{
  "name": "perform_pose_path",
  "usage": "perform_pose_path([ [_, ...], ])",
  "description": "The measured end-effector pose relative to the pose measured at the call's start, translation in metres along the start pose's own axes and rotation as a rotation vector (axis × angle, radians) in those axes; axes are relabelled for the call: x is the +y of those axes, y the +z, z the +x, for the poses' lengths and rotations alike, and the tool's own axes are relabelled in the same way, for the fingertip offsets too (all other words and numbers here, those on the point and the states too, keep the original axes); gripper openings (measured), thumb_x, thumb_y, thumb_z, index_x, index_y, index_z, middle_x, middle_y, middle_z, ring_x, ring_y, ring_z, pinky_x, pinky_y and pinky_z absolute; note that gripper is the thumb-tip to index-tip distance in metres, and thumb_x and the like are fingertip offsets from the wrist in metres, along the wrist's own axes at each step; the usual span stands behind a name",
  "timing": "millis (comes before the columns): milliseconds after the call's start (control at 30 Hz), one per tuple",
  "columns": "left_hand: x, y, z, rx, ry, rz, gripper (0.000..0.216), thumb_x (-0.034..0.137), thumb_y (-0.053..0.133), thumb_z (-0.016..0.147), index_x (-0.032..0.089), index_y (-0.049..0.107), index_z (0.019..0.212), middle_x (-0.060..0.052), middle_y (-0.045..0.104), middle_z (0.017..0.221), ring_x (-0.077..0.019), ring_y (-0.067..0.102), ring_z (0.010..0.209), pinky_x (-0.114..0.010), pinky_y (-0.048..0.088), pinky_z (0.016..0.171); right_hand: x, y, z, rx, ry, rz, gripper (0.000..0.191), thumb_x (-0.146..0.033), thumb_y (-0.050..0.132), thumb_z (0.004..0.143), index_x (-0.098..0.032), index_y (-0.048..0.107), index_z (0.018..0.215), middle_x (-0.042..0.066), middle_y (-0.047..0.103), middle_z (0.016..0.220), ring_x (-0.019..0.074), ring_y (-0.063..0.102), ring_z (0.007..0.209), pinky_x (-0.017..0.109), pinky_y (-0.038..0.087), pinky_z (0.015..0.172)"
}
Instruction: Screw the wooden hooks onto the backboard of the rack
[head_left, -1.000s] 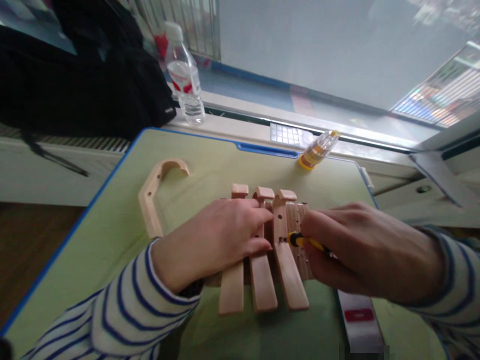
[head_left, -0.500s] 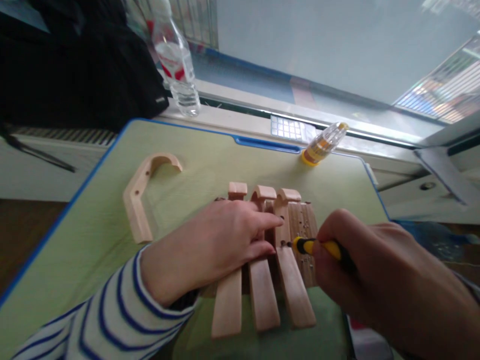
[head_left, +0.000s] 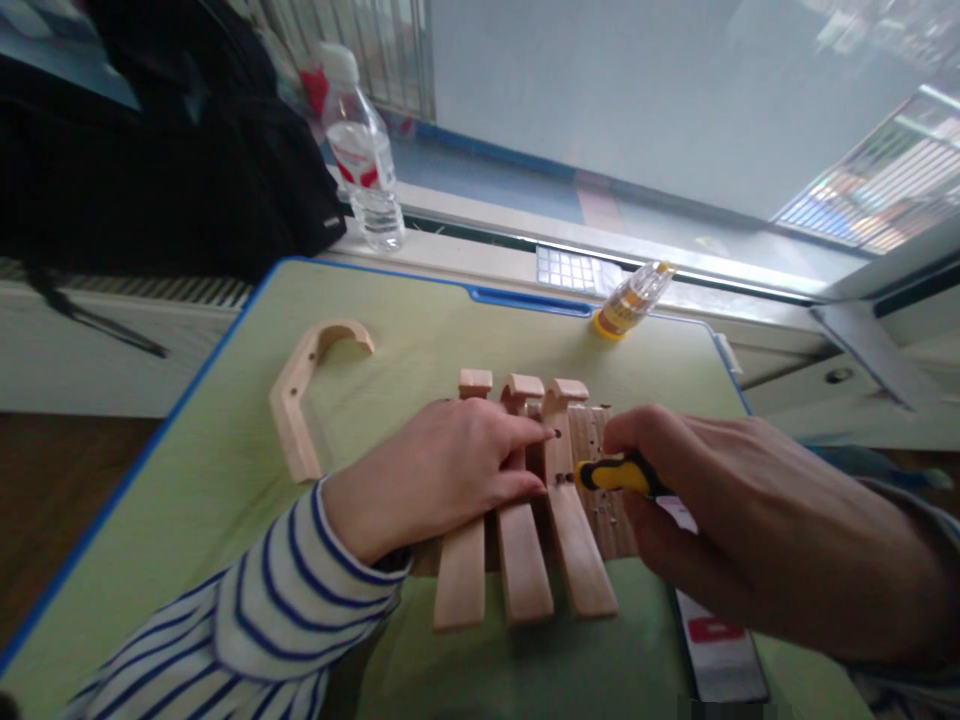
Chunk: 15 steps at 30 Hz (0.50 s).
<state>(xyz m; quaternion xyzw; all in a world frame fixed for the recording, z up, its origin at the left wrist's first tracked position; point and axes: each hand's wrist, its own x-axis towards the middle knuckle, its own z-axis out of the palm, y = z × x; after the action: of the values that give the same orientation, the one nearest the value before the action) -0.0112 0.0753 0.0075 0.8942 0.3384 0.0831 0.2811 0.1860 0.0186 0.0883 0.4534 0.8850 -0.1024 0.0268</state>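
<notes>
My right hand (head_left: 712, 510) is closed round a yellow and black screwdriver (head_left: 615, 474), which lies nearly level in view. Its tip meets a small dark screw at the lower hole of the rightmost curved wooden piece (head_left: 583, 560). My left hand (head_left: 450, 470) lies across the wooden pieces, index finger and thumb apart, both fingertips against that rightmost piece. Beneath it run the middle wooden piece (head_left: 526, 575) and the left wooden piece (head_left: 461, 585). Under all three sits a slatted wooden panel (head_left: 616, 535) dotted with small holes and screws. My left hand's other fingers are hidden.
Another hook-shaped wooden piece (head_left: 296, 400) lies on the green table (head_left: 187, 500) at left. A glue-like bottle (head_left: 631, 302) with a yellow base stands at the back edge. A water bottle (head_left: 364, 165) and black bag (head_left: 225, 150) are beyond. A phone (head_left: 724, 655) lies below my right hand.
My right hand has turned on the screwdriver and shifted slightly left, showing more of the handle and the phone. My left hand keeps its place on the wood. The whole view has shifted a little.
</notes>
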Motion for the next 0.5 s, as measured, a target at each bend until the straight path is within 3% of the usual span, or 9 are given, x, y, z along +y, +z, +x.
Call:
perform_pose_path([
  [267, -0.001, 0.001, 0.0, 0.017, 0.011, -0.002, 0.024, 0.039, 0.057, 0.079, 0.023, 0.064, 0.095, -0.002, 0.067, 0.088, -0.0172, 0.062, 0.08, -0.027, 0.045, 0.074, 0.01, -0.014, 0.009, -0.16, -0.176, 0.047, 0.006, -0.027, 0.044, 0.085, -0.021, 0.04, 0.085, -0.004, 0.055, 0.075, 0.006, 0.039, 0.048, 0.024, 0.026, 0.045],
  [500, -0.001, 0.003, 0.001, 0.02, 0.001, -0.014, 0.023, 0.038, 0.055, 0.079, 0.022, 0.065, 0.094, -0.002, 0.067, 0.087, -0.0169, 0.062, 0.079, -0.026, 0.045, 0.073, 0.01, -0.018, 0.02, -0.274, -0.226, 0.059, 0.008, -0.017, 0.046, 0.081, -0.023, 0.042, 0.083, -0.003, 0.059, 0.077, 0.0091, 0.048, 0.057, 0.025, 0.029, 0.049],
])
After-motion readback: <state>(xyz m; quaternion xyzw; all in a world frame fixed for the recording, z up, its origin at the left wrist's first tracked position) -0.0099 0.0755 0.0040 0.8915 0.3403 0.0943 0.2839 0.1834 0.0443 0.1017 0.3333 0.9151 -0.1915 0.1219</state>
